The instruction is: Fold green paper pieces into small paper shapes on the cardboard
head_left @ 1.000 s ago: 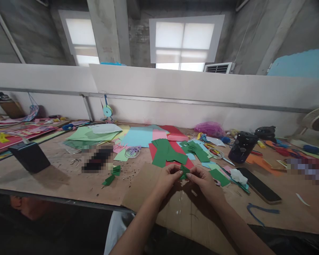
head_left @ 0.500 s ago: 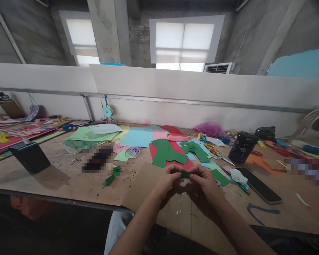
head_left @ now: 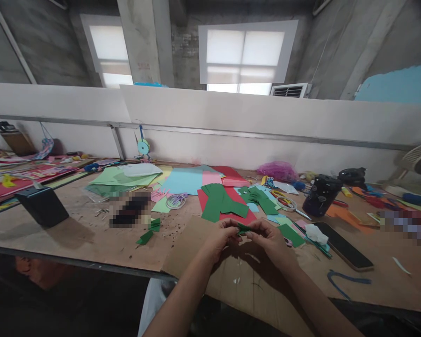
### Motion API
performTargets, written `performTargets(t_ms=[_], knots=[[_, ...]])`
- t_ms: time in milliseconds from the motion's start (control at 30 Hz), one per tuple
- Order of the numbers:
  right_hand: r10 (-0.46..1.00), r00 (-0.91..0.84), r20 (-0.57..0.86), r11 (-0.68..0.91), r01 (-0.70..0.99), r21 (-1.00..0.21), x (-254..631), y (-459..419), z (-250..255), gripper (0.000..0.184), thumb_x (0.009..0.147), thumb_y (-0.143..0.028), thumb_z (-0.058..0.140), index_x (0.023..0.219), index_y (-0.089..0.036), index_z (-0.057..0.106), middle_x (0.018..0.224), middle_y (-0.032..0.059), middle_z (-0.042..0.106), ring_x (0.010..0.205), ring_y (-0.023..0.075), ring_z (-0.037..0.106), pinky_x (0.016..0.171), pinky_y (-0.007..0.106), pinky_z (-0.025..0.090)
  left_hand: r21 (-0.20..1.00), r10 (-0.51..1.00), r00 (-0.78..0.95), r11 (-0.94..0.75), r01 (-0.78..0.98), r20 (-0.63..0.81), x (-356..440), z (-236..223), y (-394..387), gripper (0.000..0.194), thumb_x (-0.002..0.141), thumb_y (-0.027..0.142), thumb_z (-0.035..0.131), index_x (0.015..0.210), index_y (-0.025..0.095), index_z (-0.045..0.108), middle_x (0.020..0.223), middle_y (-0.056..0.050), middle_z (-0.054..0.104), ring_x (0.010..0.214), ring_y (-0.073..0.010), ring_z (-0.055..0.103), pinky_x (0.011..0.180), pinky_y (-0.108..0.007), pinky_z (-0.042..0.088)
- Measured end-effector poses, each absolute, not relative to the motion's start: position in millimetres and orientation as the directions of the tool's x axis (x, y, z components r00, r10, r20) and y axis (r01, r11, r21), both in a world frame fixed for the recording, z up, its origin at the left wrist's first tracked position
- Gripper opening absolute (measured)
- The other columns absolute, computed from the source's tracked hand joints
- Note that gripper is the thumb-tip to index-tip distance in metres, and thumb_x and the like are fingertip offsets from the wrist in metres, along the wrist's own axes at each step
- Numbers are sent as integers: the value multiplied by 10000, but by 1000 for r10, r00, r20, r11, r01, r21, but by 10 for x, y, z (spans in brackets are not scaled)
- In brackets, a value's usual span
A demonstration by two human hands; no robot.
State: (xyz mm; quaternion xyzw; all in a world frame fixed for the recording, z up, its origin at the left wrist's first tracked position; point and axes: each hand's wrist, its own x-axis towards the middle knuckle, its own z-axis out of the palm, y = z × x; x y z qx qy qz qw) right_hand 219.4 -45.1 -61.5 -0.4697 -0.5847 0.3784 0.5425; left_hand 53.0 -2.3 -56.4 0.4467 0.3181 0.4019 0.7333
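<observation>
**Concrete-walled room, cluttered craft table: small green paper piece pinched between two hands**

Bare concrete walls [head_left: 185, 47] and a white partition [head_left: 203, 110] are seen behind a wooden table [head_left: 91, 241] spread with coloured paper. At the near edge, over a cardboard sheet [head_left: 182, 245], the small green paper piece [head_left: 244, 229] is held up in front of the body. It is gripped by both hands: the fingers and thumb of the left hand [head_left: 221, 238] are closed on one side, those of the right hand [head_left: 272, 241] on the other, with the fingertips nearly together.

Beyond them, dark green paper cutouts [head_left: 215, 201] are laid overlapping on a red sheet [head_left: 250, 216]. Thin purple strips [head_left: 175, 201] are gathered in a round dish [head_left: 184, 202] to the left. In a second round dish [head_left: 286, 210] to the right, yellow and red items are held, too small to be told. The contents of the black tumbler [head_left: 321, 196] nearby are hidden. A pink plastic bag [head_left: 278, 172] is bunched against the partition; what is inside cannot be made out. A crumpled white tissue [head_left: 316, 233] is placed at the far end of a smartphone [head_left: 347, 247].
</observation>
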Motion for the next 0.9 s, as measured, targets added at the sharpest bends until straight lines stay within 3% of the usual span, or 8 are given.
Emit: performTargets(t_ms=[100,267,533,700,900], knots=[[960,61,272,262,135,-956,2211,-441,-606,236,769,-414,693,760,-186,632,721,26,636,685,176,564,638,297,439,927,843,531,260,-270,-82,530,-554,-35,201,640,275,665,791,151,619,735,-51,672,566,-116,584,503,-211,436],[963,119,241,224,140,-964,2227,-449,-583,278,758,-454,692,727,-189,616,666,8,587,613,154,514,572,278,403,945,851,522,209,-253,-48,541,-512,-81,196,686,325,660,791,162,626,742,-37,640,618,-122,573,537,-214,445],[965,77,251,236,161,-958,2218,-462,-585,273,772,-449,676,736,-182,631,690,17,612,628,155,530,586,275,407,976,886,437,-65,-209,153,577,-533,-49,260,662,385,742,729,150,654,676,-17,607,613,-116,515,560,-219,393],[976,35,214,209,104,-972,2216,-455,-594,247,794,-428,657,834,-184,653,760,20,638,698,171,583,645,286,437,970,904,391,-88,-225,172,560,-538,-30,204,676,336,728,679,153,637,624,1,588,583,-107,493,570,-227,369],[978,44,205,194,175,-965,2231,-451,-604,300,795,-478,638,752,-181,636,697,2,619,618,148,549,589,267,414,980,910,394,-51,-193,125,572,-550,-40,226,667,358,726,701,155,632,623,3,585,557,-109,496,548,-232,368]])
